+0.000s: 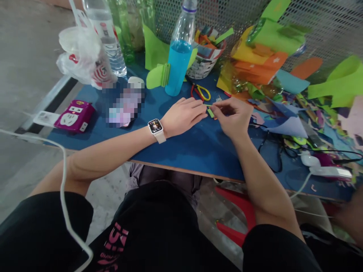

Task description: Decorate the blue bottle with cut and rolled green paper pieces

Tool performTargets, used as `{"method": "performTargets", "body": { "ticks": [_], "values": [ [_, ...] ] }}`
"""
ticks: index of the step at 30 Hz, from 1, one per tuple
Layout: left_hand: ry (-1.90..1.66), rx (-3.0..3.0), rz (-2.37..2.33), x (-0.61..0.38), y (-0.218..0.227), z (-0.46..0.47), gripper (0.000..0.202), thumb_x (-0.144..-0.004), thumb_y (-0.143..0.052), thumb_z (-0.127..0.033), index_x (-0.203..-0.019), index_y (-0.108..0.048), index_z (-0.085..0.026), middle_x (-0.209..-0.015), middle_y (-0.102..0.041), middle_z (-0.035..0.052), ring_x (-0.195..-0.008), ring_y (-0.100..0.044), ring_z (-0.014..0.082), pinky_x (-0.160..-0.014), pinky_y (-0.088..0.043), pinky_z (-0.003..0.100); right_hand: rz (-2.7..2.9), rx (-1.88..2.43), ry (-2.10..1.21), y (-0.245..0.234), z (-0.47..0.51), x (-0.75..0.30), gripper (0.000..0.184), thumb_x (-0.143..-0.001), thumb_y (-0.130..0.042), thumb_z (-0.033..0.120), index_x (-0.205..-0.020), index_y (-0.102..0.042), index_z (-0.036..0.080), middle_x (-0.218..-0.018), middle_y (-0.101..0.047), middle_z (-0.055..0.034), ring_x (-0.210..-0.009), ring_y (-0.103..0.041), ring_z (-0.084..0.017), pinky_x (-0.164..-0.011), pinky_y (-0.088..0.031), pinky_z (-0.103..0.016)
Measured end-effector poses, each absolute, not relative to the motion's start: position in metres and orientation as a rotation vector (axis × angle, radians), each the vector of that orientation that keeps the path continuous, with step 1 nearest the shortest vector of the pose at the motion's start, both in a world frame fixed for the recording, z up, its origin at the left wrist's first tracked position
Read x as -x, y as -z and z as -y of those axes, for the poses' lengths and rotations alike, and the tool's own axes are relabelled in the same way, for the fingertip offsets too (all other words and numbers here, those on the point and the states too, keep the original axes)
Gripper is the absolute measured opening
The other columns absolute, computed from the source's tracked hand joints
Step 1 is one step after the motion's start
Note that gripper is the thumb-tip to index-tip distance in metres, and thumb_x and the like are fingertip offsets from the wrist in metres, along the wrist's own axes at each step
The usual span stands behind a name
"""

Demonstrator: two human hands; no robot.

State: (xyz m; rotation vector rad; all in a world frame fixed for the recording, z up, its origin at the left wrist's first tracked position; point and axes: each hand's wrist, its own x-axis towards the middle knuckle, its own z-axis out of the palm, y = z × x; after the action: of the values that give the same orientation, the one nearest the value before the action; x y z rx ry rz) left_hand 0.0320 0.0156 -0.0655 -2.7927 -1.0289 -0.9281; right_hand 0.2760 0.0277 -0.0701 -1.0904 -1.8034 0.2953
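Note:
Over the blue table [193, 155], both hands meet at a thin green paper strip [208, 105]. My left hand [184, 115], with a white watch [155, 127] on its wrist, has its fingers closed at the strip's left end, and its thumb is hidden. Thumb and fingertips of my right hand [235, 115] pinch the other end. Just below the fingertips lies a small green and orange paper piece [210, 113]. Behind the hands are yellow-and-red-handled scissors [202, 92] and a bottle of blue liquid [178, 64] with folded green paper beside it.
A phone [124, 105], purple power socket [74, 116] and bagged cup [99, 64] are on the left. Coloured paper scraps [286, 121] and black cable cover the right. A scrap-filled basket [205, 60] stands behind. A white cable [64, 177] hangs in front; another person is partly visible at right.

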Motion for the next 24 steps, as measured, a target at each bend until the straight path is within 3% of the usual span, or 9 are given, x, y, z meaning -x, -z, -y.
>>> {"method": "performTargets", "body": {
  "ticks": [8,18,24],
  "values": [
    [1.053,2.871,1.093,-0.027,0.07,-0.022,0.043,-0.125,-0.053,-0.041,-0.091,-0.068,-0.02,-0.092,-0.074,0.0098,-0.096,-0.071,0.0283,-0.081,-0.046,0.039,1.78,1.071,-0.325,0.074,-0.031,-0.276,0.037,-0.096,-0.094,0.067,-0.094,-0.086,0.03,-0.083,-0.081,-0.0017,-0.061,-0.071,-0.019,-0.06,-0.064,-0.038],
    [1.391,2.871,1.2,-0.026,0.077,-0.024,0.033,-0.127,-0.034,-0.033,-0.1,-0.051,-0.025,-0.1,-0.071,0.0102,-0.091,-0.069,0.0261,-0.083,-0.05,0.04,1.76,1.051,-0.357,0.075,-0.033,-0.276,0.036,-0.095,-0.094,0.065,-0.091,-0.086,0.031,-0.076,-0.078,-0.0006,-0.057,-0.071,-0.019,-0.054,-0.06,-0.039],
    [1.366,2.911,1.082,-0.026,0.077,-0.026,0.033,-0.126,-0.049,-0.037,-0.097,-0.057,-0.023,-0.098,-0.072,0.0091,-0.092,-0.072,0.0255,-0.082,-0.051,0.038,1.78,1.084,-0.336,0.074,-0.031,-0.276,0.038,-0.094,-0.093,0.069,-0.093,-0.086,0.031,-0.08,-0.079,-0.0006,-0.061,-0.072,-0.019,-0.058,-0.063,-0.038]
  ]
}}
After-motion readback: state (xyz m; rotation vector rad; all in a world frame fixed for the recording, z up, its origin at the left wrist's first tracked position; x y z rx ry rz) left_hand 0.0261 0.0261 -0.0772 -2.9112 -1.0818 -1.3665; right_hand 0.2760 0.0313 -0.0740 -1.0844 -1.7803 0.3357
